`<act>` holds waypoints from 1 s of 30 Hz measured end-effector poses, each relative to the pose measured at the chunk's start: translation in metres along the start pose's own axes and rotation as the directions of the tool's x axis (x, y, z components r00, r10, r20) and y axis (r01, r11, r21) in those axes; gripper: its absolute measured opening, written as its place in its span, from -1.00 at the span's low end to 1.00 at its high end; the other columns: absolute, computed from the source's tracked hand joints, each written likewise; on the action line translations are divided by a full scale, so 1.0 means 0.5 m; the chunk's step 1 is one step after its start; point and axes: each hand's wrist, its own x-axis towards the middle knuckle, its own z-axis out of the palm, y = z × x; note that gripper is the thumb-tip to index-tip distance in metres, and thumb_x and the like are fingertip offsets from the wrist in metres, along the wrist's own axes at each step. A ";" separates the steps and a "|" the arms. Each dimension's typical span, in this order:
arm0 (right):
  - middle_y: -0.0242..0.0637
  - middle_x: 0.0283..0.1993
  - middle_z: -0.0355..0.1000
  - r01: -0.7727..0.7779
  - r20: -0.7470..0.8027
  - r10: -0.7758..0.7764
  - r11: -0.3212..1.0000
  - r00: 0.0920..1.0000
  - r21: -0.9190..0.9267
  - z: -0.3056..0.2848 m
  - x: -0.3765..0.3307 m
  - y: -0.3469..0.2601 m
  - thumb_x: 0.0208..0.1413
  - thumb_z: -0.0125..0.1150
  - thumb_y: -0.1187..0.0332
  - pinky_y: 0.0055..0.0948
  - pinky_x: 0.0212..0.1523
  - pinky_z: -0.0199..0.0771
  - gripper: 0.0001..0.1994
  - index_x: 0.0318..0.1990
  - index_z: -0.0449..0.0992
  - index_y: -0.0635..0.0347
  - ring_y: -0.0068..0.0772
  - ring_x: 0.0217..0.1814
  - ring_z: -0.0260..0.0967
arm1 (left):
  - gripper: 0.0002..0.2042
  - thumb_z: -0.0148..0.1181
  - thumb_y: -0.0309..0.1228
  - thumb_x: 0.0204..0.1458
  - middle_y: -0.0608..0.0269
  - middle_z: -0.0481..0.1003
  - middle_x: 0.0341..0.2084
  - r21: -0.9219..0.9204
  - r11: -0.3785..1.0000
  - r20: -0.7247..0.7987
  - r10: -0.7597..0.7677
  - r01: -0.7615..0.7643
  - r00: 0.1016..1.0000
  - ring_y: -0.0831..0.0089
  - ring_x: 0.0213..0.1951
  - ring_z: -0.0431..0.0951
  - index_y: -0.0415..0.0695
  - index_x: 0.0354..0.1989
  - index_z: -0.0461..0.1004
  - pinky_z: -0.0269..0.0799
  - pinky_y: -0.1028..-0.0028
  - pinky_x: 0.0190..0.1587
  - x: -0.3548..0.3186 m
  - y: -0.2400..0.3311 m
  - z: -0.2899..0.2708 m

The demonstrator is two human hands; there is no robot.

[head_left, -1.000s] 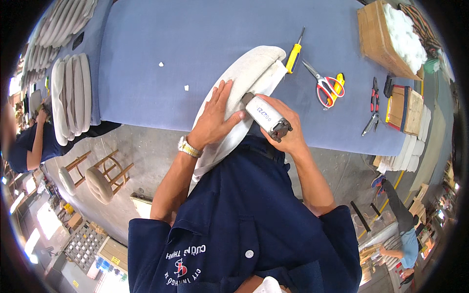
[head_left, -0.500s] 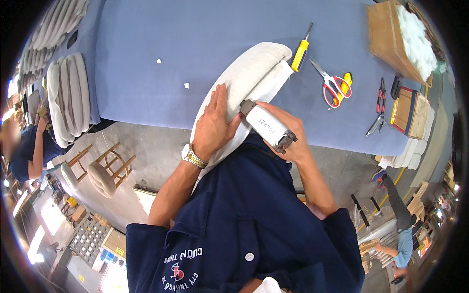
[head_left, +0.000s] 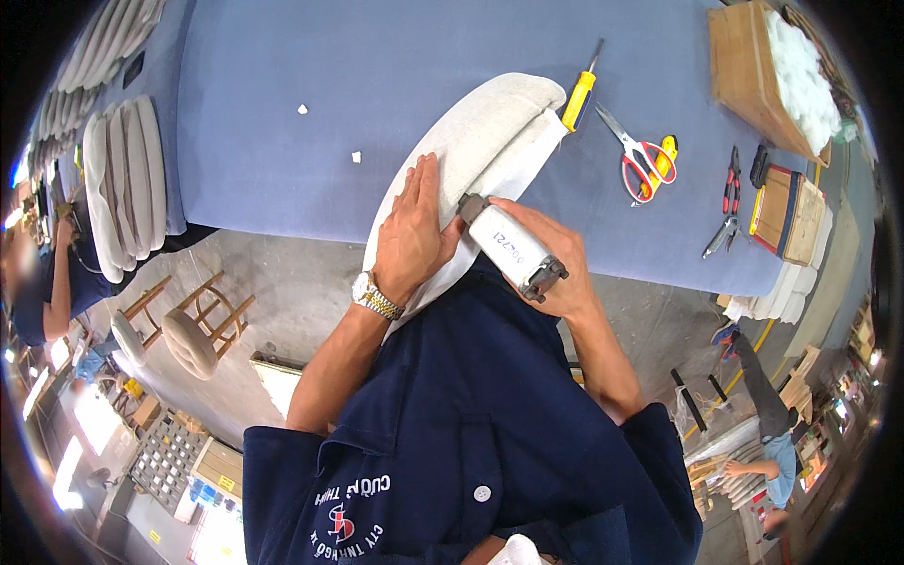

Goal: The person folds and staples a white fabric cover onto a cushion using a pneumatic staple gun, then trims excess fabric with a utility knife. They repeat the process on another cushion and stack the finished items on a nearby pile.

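Observation:
A curved seat cushion (head_left: 476, 127) in light beige fabric, with white cloth along its near side, leans at the table's front edge against me. My left hand (head_left: 411, 231) lies flat on it, fingers stretched out. With my right hand (head_left: 557, 254) I grip what looks like a staple gun (head_left: 508, 243), silver-white with dark ends. Its dark nose sits at the white cloth beside my left thumb; whether it touches is hard to tell. The tool's body hides most of my right fingers. A yellow-handled screwdriver (head_left: 578, 102) lies by the cushion's far end.
On the blue-covered table (head_left: 282, 179) lie red-handled scissors (head_left: 646, 171), a yellow cutter (head_left: 667, 155), pliers (head_left: 732, 179) and two white scraps. A box of white stuffing (head_left: 739, 71) stands far right. Stacked cushions (head_left: 127, 188) sit at left. Stools and other people are beyond.
Both hands, the cushion and the staple gun keep the same arrangement. The whole view has shifted slightly. At the left edge, another person's arm has moved.

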 end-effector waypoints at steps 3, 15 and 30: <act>-0.04 0.17 0.56 -0.046 0.004 0.047 0.999 0.999 -0.014 0.012 0.002 -0.002 -0.07 0.40 0.39 -0.32 0.10 0.57 -0.38 0.25 0.50 0.23 -0.04 0.13 0.59 | -0.12 0.40 -0.39 -0.02 -0.28 0.25 0.37 0.000 1.000 0.008 -0.013 0.013 1.000 -0.17 0.40 0.28 -0.34 0.47 0.05 0.38 -0.04 0.31 0.000 0.003 0.000; -0.01 0.18 0.55 -0.031 0.008 0.031 0.999 0.999 -0.010 0.019 -0.018 -0.010 -0.13 0.39 0.43 -0.28 0.12 0.56 -0.32 0.29 0.48 0.16 -0.02 0.15 0.58 | -0.12 0.39 -0.49 -0.08 -0.24 0.22 0.40 -0.015 1.000 0.015 -0.025 0.026 1.000 -0.17 0.41 0.24 -0.33 0.46 0.06 0.33 -0.08 0.34 -0.004 0.002 -0.001; -0.03 0.11 0.57 -0.092 0.066 0.097 0.993 0.993 -0.071 0.039 0.025 -0.029 -0.16 0.38 0.45 -0.27 0.10 0.54 -0.34 0.25 0.49 0.12 0.02 0.13 0.57 | 0.01 0.44 -0.33 -0.07 -0.21 0.11 0.47 -0.288 0.947 0.059 0.169 -0.145 0.984 -0.22 0.47 0.10 0.13 0.58 -0.05 0.20 0.02 0.41 0.015 -0.043 -0.034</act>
